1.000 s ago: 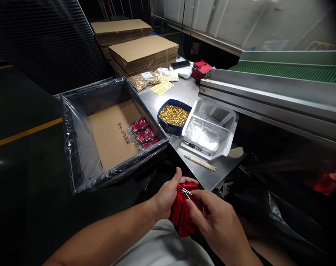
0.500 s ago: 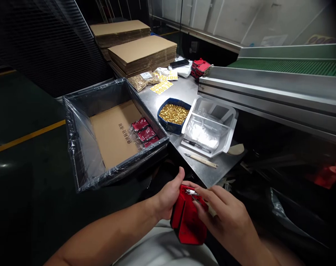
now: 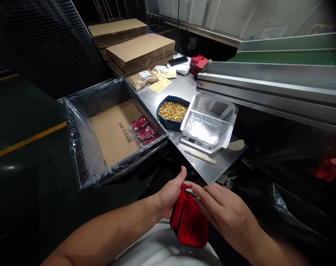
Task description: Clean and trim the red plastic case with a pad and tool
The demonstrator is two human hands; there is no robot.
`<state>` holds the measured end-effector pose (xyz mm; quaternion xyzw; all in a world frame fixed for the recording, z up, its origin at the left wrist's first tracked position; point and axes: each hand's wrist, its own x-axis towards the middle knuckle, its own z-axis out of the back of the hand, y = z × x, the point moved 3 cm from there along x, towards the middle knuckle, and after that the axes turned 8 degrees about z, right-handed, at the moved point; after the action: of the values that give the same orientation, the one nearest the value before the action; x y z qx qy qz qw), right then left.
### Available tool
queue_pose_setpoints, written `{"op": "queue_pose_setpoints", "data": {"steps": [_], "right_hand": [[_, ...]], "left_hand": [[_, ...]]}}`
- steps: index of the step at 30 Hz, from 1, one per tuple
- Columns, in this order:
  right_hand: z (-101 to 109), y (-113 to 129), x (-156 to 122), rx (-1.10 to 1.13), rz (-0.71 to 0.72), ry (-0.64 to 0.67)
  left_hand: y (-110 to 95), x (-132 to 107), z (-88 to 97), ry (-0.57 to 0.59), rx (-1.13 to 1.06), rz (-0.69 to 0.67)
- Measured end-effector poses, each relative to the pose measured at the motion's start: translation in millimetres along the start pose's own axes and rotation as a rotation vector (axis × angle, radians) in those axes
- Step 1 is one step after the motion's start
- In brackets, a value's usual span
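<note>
Over my lap, my left hand (image 3: 169,194) grips a red folding case (image 3: 190,223) from its left side, thumb raised. My right hand (image 3: 226,214) rests on the case's upper right, its fingertips pinching a small shiny metal tool (image 3: 190,191) at the case's top edge. The case stands upright and slightly spread, red outside with a black rim.
A plastic-lined crate (image 3: 74,122) with a cardboard sheet and wrapped red packs (image 3: 144,131) sits to the left. On the steel table (image 3: 184,88) are a blue bowl of gold pieces (image 3: 172,112), a white tray (image 3: 231,114), a wooden-handled tool (image 3: 201,157), flat cardboard stacks (image 3: 140,50) and more red cases (image 3: 198,63). A green conveyor (image 3: 290,59) runs at right.
The red case has turned to show its broad face and sunk a little lower. My right hand has flattened over its top with the metal tool. The view has tilted down slightly.
</note>
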<state>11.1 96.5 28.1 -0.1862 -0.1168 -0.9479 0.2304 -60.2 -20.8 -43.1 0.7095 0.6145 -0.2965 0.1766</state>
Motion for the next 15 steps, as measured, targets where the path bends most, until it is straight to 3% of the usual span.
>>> {"op": "queue_pose_setpoints", "data": {"steps": [4,7,10,15], "right_hand": [[1.3,-10.4,-8.8,0.008,0.071,0.039],[5.9,-15.2,-18.0,0.144,-0.069,-0.006],[8.2,-1.7,-25.1,0.262,-0.208,-0.151],[1.8,32.9,-21.5,0.317,-0.178,-0.404]], "left_hand": [[1.7,1.8,-0.1,0.024,-0.008,0.025],[0.9,2.6,2.6,0.007,-0.052,0.028],[-2.6,2.3,3.3,-0.056,-0.065,0.032],[-7.2,3.7,-6.3,-0.124,-0.182,0.077]]}}
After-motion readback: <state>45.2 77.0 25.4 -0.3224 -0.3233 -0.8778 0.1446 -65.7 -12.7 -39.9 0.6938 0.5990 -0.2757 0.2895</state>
